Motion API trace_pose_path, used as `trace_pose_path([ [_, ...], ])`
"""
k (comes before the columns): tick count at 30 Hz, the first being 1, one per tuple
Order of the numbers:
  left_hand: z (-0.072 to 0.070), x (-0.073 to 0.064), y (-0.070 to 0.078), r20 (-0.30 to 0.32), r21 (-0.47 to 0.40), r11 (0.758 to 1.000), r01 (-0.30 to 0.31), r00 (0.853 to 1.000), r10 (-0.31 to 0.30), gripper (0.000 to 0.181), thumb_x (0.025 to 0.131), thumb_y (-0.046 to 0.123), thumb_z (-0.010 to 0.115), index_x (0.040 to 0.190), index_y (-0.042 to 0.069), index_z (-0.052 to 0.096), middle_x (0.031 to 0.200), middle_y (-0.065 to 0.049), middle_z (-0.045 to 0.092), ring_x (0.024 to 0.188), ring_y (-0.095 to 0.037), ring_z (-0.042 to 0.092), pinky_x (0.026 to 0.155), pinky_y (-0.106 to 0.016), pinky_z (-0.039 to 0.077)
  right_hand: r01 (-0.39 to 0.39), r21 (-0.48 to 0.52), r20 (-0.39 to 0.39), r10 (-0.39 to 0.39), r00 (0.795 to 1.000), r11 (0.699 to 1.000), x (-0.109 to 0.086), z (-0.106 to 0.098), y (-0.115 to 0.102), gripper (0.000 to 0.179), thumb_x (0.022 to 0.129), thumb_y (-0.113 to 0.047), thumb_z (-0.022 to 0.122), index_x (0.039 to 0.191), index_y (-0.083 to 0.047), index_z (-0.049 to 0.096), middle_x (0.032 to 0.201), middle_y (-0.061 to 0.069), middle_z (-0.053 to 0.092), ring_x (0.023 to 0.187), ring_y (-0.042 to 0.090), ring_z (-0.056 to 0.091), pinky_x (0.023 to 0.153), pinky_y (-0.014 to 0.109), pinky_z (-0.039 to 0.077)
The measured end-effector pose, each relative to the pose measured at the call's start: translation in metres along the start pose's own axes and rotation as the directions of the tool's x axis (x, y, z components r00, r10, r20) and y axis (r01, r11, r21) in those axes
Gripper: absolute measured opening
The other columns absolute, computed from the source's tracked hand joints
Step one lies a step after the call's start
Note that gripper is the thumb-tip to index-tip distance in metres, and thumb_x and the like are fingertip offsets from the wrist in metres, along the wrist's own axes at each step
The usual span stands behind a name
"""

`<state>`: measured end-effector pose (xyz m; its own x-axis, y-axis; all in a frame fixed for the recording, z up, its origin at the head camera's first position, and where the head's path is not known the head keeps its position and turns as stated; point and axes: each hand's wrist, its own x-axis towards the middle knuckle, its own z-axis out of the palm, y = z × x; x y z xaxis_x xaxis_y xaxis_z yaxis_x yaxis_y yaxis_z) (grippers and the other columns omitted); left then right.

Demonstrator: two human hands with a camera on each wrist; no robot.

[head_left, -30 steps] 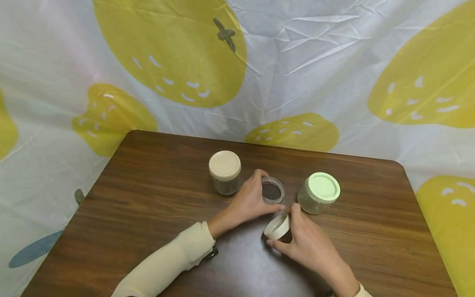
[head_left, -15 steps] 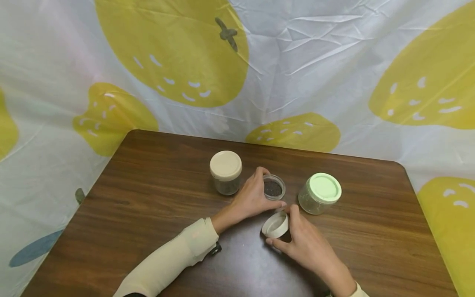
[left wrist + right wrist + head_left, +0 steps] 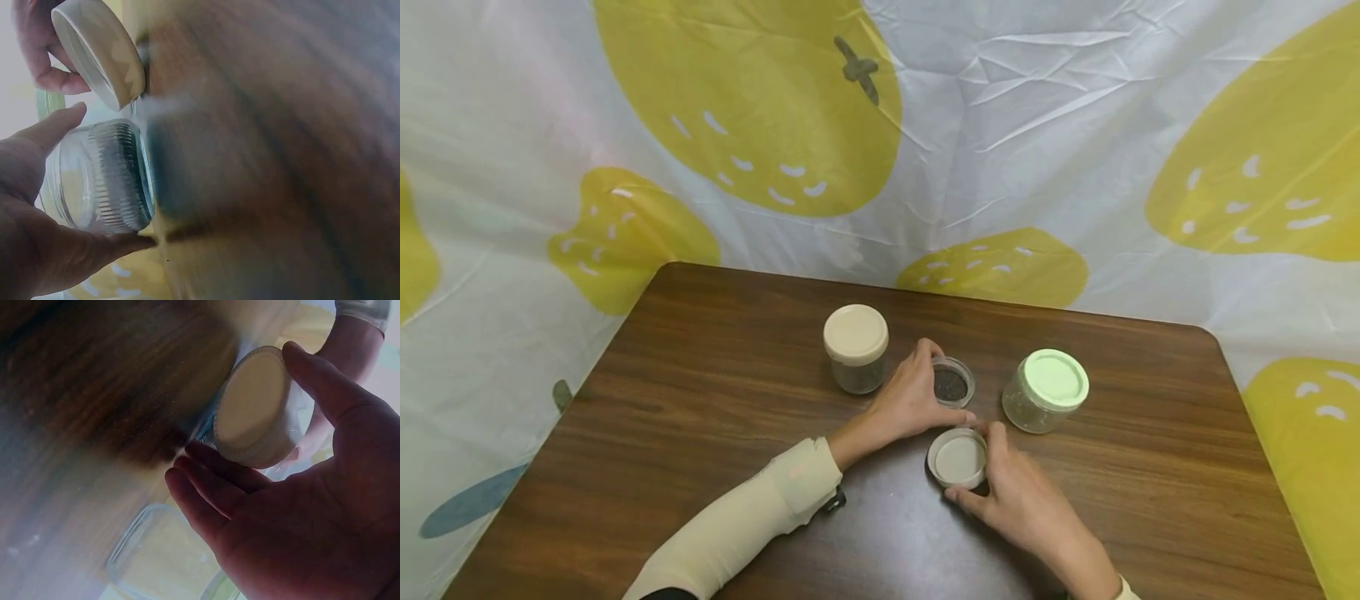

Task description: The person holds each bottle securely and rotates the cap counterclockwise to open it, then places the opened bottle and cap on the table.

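Observation:
Near the table's middle stands an uncovered glass jar [image 3: 951,385] with dark grains inside. My left hand [image 3: 910,396] grips it, thumb on the near side and fingers around the far side; the left wrist view shows the jar's ribbed wall [image 3: 115,175] between them. Just in front of the jar, my right hand [image 3: 1026,496] holds a cream-white round lid [image 3: 957,460] between thumb and fingers. The lid's hollow inside faces up toward the head camera. It is tilted close above the tabletop, and its flat outer face [image 3: 253,397] shows in the right wrist view.
A glass jar with a cream lid [image 3: 856,346] stands to the left of the uncovered jar. Another glass jar, with a pale green lid [image 3: 1047,387], stands to its right. Behind the brown wooden table [image 3: 730,342] hangs a white cloth [image 3: 1015,108] printed with yellow fruit.
The lid in my right hand has turned so that its inside faces more fully upward. My left hand keeps its grip on the jar, nearly in place.

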<state>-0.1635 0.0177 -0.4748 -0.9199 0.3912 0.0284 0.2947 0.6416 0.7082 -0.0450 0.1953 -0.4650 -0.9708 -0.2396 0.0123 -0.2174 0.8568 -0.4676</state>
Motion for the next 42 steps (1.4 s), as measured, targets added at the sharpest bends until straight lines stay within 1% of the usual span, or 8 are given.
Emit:
trace_pose_path([
  [5,0.003,-0.004,-0.002,0.035,-0.015,0.999,0.030,0.999,-0.030,0.090,0.072,0.048,0.096,0.134,0.014,0.040,0.118,-0.008,0.063,0.104,-0.022,0.066,0.086,-0.033,0.056,-0.016,0.020,0.037,0.016,0.999,1.000,-0.003,0.003,0.000,0.089,0.077,-0.035,0.095,0.142,-0.001,0.045,0.141,0.020,0.066,0.114,0.031,0.071,0.091,0.051,0.058],
  [11,0.005,-0.008,-0.001,0.049,-0.023,0.999,0.049,0.998,-0.048,0.092,0.072,0.046,0.097,0.136,0.015,0.038,0.121,-0.011,0.062,0.108,-0.024,0.066,0.087,-0.034,0.056,-0.019,0.014,0.065,0.019,0.998,1.000,-0.005,0.006,0.003,0.089,0.075,-0.036,0.096,0.141,-0.002,0.046,0.141,0.022,0.064,0.119,0.033,0.070,0.096,0.052,0.057],
  [13,0.005,-0.008,-0.001,0.052,-0.013,0.999,0.046,0.998,-0.045,0.093,0.072,0.047,0.097,0.136,0.014,0.037,0.122,-0.011,0.062,0.108,-0.024,0.066,0.086,-0.034,0.056,-0.010,-0.003,0.064,0.010,0.998,1.000,-0.005,0.006,0.003,0.091,0.075,-0.036,0.096,0.143,-0.001,0.046,0.145,0.025,0.062,0.125,0.038,0.068,0.100,0.054,0.056],
  [17,0.005,-0.008,-0.001,0.071,0.011,0.999,0.044,0.996,-0.044,0.096,0.073,0.048,0.095,0.140,0.014,0.035,0.128,-0.012,0.060,0.109,-0.025,0.066,0.085,-0.035,0.056,-0.024,-0.034,0.066,0.026,0.997,0.999,-0.004,0.009,0.002,0.101,0.075,-0.040,0.095,0.148,0.006,0.044,0.156,0.032,0.050,0.145,0.047,0.051,0.106,0.060,0.053],
  [20,0.005,-0.008,0.000,0.085,0.021,0.999,0.045,0.995,-0.046,0.096,0.075,0.047,0.095,0.142,0.014,0.035,0.132,-0.013,0.058,0.111,-0.027,0.067,0.084,-0.036,0.056,-0.048,-0.047,0.069,0.051,0.996,0.998,-0.003,0.012,-0.001,0.111,0.074,-0.045,0.095,0.152,0.012,0.040,0.159,0.036,0.042,0.155,0.047,0.036,0.110,0.061,0.050],
  [23,0.005,-0.007,0.000,0.089,0.035,0.998,0.043,0.995,-0.046,0.096,0.075,0.047,0.094,0.143,0.015,0.035,0.134,-0.012,0.058,0.111,-0.027,0.067,0.083,-0.035,0.056,-0.063,-0.053,0.055,0.066,0.996,0.997,-0.002,0.015,-0.004,0.118,0.072,-0.047,0.096,0.153,0.016,0.037,0.160,0.038,0.040,0.158,0.046,0.031,0.112,0.061,0.049],
  [29,0.005,-0.006,0.001,0.066,0.048,0.998,0.027,0.997,-0.030,0.095,0.073,0.049,0.095,0.141,0.015,0.037,0.133,-0.012,0.059,0.114,-0.026,0.067,0.085,-0.035,0.057,-0.093,-0.074,0.018,0.095,0.995,0.993,0.000,0.018,-0.007,0.119,0.069,-0.045,0.098,0.152,0.015,0.038,0.158,0.037,0.044,0.156,0.045,0.036,0.111,0.060,0.050],
  [42,0.002,-0.003,0.002,0.053,0.074,0.997,0.007,0.999,-0.011,0.096,0.072,0.049,0.096,0.141,0.014,0.039,0.129,-0.012,0.061,0.119,-0.026,0.064,0.090,-0.039,0.057,-0.149,-0.113,0.032,0.154,0.988,0.982,0.005,0.016,-0.009,0.125,0.063,-0.051,0.099,0.154,0.011,0.039,0.161,0.033,0.043,0.152,0.044,0.043,0.097,0.063,0.056],
])
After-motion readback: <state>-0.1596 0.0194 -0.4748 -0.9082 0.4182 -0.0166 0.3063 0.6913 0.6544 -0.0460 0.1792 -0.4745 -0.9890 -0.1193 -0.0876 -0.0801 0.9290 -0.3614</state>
